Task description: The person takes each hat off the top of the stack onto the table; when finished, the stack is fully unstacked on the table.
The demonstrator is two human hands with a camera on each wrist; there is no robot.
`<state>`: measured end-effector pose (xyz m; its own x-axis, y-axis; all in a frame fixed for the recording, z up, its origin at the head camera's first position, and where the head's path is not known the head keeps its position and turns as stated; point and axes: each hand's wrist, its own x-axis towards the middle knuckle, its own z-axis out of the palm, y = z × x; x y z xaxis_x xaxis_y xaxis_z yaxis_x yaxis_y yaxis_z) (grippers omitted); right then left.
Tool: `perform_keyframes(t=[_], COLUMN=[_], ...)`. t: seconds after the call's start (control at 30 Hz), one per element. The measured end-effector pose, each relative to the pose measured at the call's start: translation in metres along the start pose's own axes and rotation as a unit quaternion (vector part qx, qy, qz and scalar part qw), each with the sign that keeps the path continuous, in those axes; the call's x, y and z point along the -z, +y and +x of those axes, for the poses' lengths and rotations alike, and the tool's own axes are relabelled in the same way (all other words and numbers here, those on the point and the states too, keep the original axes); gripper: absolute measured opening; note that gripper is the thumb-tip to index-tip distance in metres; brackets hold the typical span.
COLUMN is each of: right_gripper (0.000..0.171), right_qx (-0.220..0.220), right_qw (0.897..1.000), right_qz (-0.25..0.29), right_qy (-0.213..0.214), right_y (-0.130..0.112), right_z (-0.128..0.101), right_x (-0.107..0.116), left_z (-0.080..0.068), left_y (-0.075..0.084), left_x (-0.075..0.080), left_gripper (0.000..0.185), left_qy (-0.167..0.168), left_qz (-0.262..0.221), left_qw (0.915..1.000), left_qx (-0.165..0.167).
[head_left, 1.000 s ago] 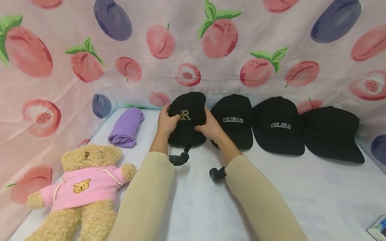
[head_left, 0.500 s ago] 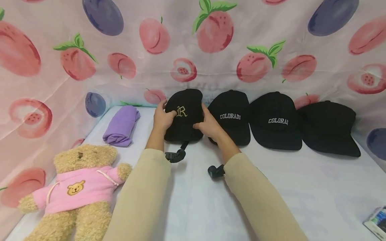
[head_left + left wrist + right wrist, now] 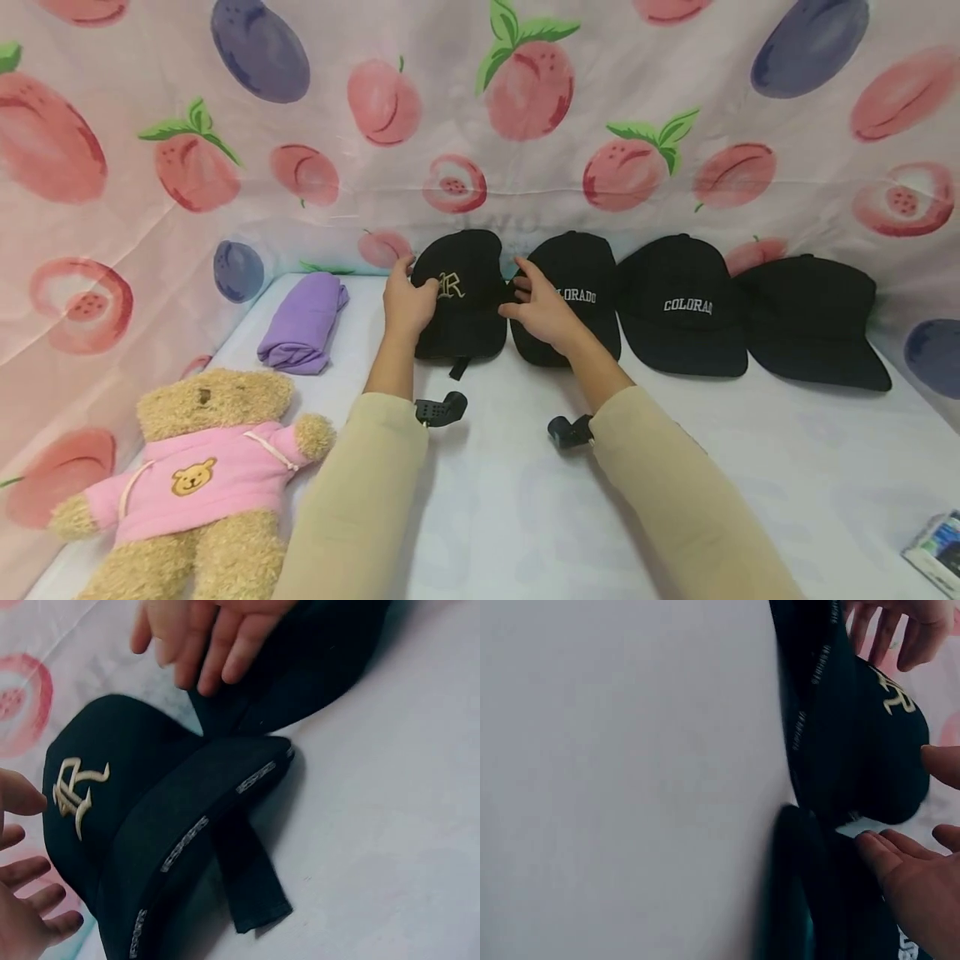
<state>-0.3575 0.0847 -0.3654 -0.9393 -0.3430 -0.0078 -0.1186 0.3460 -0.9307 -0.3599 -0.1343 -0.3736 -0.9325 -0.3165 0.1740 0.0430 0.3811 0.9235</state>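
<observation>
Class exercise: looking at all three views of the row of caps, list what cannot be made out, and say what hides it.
- Second cap, head view: the right hand covers the start of its lettering.
- Fourth cap, head view: any lettering too dark to tell.
- Object at the right edge, head view: cut off by the frame.

Both arms stretched forward in beige sleeves; left hand (image 3: 407,302) fingers relaxed; right hand (image 3: 542,310) open, fingers spread.

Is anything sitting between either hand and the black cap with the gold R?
Nothing visible does. The left hand rests against the R cap at its left side with straight fingers. The right hand hovers open just right of it, over the neighbouring Colorado cap, with only open air between.
</observation>
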Motion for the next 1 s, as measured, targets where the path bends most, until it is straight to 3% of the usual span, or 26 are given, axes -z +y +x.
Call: perform_keyframes(t=[0.3,0.4,0.6,0.77,1.0], right_gripper=[0.077,0.075,0.072,0.070,0.070], right_qx=[0.022,0.027,0.031,0.047,0.071], right_qw=[0.999,0.999,0.998,0.995,0.983], right_qz=[-0.019,-0.027,-0.033,-0.076,-0.146], right_qy=[0.031,0.036,0.031,0.050,0.082], right_y=[-0.002,0.000,0.004,0.007,0.011], right_z=[-0.013,-0.017,-0.027,-0.036,-0.050], right_x=[0.017,0.020,0.026,0.030,0.032], left_z=[-0.014,-0.020,-0.034,-0.046,-0.068], left_y=[0.019,0.026,0.040,0.048,0.053], left_x=[-0.010,-0.014,-0.021,-0.027,-0.030], left_gripper=[0.061,0.063,0.066,0.068,0.074], left_qy=[-0.009,-0.029,-0.089,-0.139,-0.214], left_qz=[0.079,0.111,0.188,0.232,0.250], left_qw=[0.9953,0.9903,0.9701,0.9499,0.9299], left_qx=[-0.056,-0.078,-0.126,-0.157,-0.165])
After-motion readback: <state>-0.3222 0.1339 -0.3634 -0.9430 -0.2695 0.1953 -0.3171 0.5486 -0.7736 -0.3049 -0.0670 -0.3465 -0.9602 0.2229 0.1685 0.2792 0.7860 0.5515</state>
